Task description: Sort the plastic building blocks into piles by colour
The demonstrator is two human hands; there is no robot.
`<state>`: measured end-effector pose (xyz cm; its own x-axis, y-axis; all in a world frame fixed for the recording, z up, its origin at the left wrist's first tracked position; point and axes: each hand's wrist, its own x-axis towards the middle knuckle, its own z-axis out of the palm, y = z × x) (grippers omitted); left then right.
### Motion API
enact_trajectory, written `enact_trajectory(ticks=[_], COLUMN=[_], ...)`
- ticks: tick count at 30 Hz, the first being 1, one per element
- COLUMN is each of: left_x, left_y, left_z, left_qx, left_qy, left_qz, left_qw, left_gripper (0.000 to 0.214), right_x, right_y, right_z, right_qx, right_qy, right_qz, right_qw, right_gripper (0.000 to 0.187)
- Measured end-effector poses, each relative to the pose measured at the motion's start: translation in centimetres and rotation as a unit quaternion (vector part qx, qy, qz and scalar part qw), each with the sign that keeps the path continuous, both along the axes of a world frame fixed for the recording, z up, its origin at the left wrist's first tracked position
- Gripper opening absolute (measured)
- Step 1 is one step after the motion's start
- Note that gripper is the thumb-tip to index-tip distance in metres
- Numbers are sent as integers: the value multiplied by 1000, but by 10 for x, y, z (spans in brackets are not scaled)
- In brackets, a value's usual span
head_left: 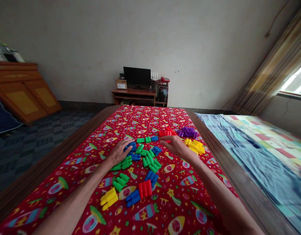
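Coloured blocks [145,188] lay scattered and heaped on the surface [214,147].
Left to right: left hand [119,151] curved over blue blocks [132,147], grip touching, pinch could not be told; green blocks [148,160] lay clustered; red heap [167,131] lay just beyond right hand [174,145], its fingertips drawn close, hold on any block unclear; purple heap [188,132] and yellow heap [195,147] lay rightmost.
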<state>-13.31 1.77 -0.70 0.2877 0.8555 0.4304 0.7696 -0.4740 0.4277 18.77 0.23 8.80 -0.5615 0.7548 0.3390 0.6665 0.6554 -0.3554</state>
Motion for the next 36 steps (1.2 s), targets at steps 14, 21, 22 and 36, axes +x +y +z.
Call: enact_trajectory(ticks=[14, 21, 22, 36], left_x=[22, 26, 26, 38], left_y=[-12, -23, -24, -32], left_z=[16, 31, 33, 37], left_qx=[-15, -69, -62, -94], left_qy=[1, -66, -67, -9], left_qz=[-66, -2, 5, -75], left_qw=[998, 995, 996, 993], left_gripper=[30, 37, 37, 37], right_x=[-88, -59, -54, -36], right_y=[-19, -10, -7, 5], right_z=[-74, -34, -29, -19], right_qx=[62, -77, -99, -156], right_qy=[-35, 1, 6, 27], right_qz=[34, 30, 45, 92], right_qw=[997, 997, 994, 983], right_gripper=[41, 46, 47, 29])
